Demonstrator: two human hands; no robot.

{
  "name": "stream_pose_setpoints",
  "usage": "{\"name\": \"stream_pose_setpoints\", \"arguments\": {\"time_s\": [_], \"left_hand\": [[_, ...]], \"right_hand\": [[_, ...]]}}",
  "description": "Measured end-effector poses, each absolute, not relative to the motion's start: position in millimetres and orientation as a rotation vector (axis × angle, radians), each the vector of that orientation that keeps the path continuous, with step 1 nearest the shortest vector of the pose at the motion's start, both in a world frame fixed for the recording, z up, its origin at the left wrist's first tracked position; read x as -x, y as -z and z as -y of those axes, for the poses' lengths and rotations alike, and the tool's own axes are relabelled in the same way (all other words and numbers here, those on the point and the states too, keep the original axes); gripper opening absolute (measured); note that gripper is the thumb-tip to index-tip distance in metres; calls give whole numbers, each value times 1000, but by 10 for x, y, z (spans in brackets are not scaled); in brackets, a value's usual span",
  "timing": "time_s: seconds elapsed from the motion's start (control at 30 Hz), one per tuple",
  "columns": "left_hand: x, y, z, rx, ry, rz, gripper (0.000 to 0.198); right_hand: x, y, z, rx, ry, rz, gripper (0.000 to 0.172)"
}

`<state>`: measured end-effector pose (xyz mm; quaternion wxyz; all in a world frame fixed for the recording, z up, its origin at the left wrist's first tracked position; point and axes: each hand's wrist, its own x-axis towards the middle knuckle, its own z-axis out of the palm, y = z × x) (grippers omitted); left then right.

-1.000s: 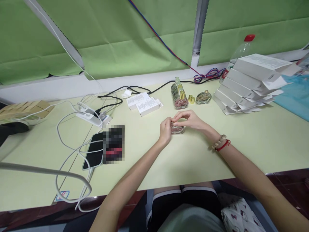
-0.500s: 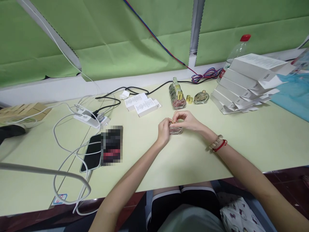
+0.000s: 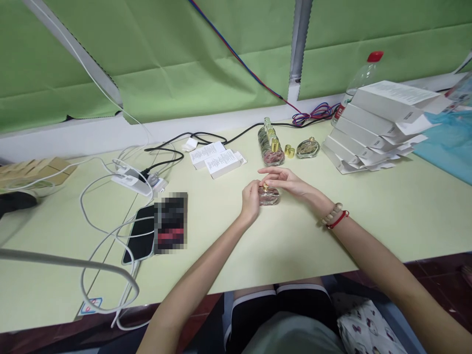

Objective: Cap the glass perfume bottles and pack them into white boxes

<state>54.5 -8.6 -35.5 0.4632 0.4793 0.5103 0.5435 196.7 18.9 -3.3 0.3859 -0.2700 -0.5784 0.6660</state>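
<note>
A clear glass perfume bottle (image 3: 269, 197) with a pinkish tint stands upright on the table in front of me. My left hand (image 3: 251, 200) is closed around its left side. On top of the bottle is a small gold spray nozzle (image 3: 265, 187). My right hand (image 3: 284, 181) is just above and to the right of that nozzle, fingers stretched out and holding nothing; whether a fingertip touches the nozzle I cannot tell. Beyond the hands stands a row of similar perfume bottles (image 3: 273, 157). Two gold caps (image 3: 289, 151) sit beside the row, near another perfume bottle (image 3: 308, 148) without its cap.
White cartons (image 3: 379, 130) are stacked at the right, before a red-capped plastic bottle (image 3: 359, 81). Two flat white boxes (image 3: 224, 163) lie left of the perfume row. A phone (image 3: 140, 233), white cables and a power strip (image 3: 132, 180) occupy the left side.
My right hand's fingers have come off the top of the perfume bottle and straightened, leaving the gold nozzle in view. My left hand keeps its hold on the bottle.
</note>
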Motion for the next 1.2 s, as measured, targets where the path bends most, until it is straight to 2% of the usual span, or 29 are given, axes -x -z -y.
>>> {"name": "stream_pose_setpoints", "arguments": {"time_s": [0.2,1.2], "left_hand": [[-518,393,70,-1244,-1314,-1194,31],[-531,378,77,-1244,-1309,-1206,28]], "right_hand": [[-1947,73,-211,692,-1702,1445,33],[-1871,73,-178,760,-1649,1477,27]]}}
